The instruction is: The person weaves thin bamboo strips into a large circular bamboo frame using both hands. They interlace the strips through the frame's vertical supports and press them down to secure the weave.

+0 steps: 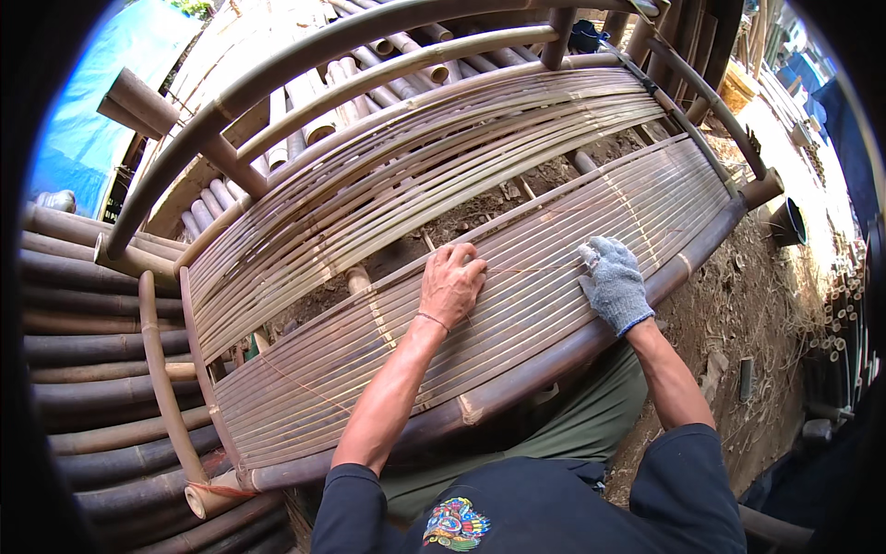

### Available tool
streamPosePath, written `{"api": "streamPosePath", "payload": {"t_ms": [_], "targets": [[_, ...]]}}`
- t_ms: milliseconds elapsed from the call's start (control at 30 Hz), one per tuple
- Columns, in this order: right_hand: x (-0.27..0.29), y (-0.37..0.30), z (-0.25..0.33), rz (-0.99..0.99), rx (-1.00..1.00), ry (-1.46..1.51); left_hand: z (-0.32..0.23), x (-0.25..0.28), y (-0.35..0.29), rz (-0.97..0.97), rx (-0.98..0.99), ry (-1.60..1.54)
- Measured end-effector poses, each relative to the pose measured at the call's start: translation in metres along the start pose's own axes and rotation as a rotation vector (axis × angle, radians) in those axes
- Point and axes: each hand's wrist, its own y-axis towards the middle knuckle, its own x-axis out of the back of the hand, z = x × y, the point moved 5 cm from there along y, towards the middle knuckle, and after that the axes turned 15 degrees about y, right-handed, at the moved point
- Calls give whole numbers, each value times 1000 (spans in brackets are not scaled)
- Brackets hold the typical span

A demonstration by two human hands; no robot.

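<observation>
A bamboo bench with a seat of narrow slats lies across the view in front of me. My left hand, bare with a thin band at the wrist, is closed over the middle of the seat. A thin reddish-brown cord stretches between it and my right hand, which wears a grey knitted glove. The gloved fingers are curled around the cord's other end near the seat's right part; their tips are partly hidden. Another length of cord trails over the slats at the left.
Beyond a gap showing the ground, the slatted backrest curves up to a dark bamboo rail. Thick bamboo poles are stacked at the left, with cut poles behind the bench. A blue tarp hangs at the far left. Shavings litter the ground at the right.
</observation>
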Motion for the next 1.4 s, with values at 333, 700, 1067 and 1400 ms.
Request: {"api": "streamPosePath", "payload": {"t_ms": [333,700,1067,1400], "targets": [[-26,36,43,-5,112,350,13,-2,11,165,89,-194],[48,140,-15,182,-452,1242,101,56,3,-37,650,-99],[-260,201,65,868,54,373,130,-62,4,952,207,118],[-140,189,109,622,145,353,113,3,0,512,938,-129]]}}
